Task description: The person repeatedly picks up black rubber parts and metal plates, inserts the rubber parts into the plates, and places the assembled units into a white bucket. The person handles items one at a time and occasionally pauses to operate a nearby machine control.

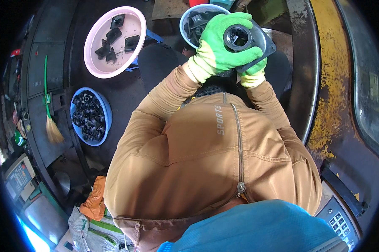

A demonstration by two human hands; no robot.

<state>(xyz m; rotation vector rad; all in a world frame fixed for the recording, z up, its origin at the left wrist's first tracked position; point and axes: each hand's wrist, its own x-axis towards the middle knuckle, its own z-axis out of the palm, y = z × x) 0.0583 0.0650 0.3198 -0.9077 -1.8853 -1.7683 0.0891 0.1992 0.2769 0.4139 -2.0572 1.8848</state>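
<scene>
My left hand (216, 48), in a green and pale yellow glove, is wrapped around a black molded part (261, 38). That part has a round collar with an open hole and a flat, square-cornered flange with small holes at its corners. My left fingers pass over the far side of the collar and the thumb lies along its near side. Beneath the flange is my right hand (255, 74), in a matching glove; its fingers are mostly hidden by the part. Just beyond my left hand stands a light blue basin (184, 28) holding similar black parts.
A pink basin (132, 25) with several black parts stands at the far left. Nearer, a blue basin (108, 115) is heaped with small black pieces. A broom (46, 96) leans on the left. Sacks (82, 229) lie at lower left; a yellow, worn machine (328, 84) borders the right.
</scene>
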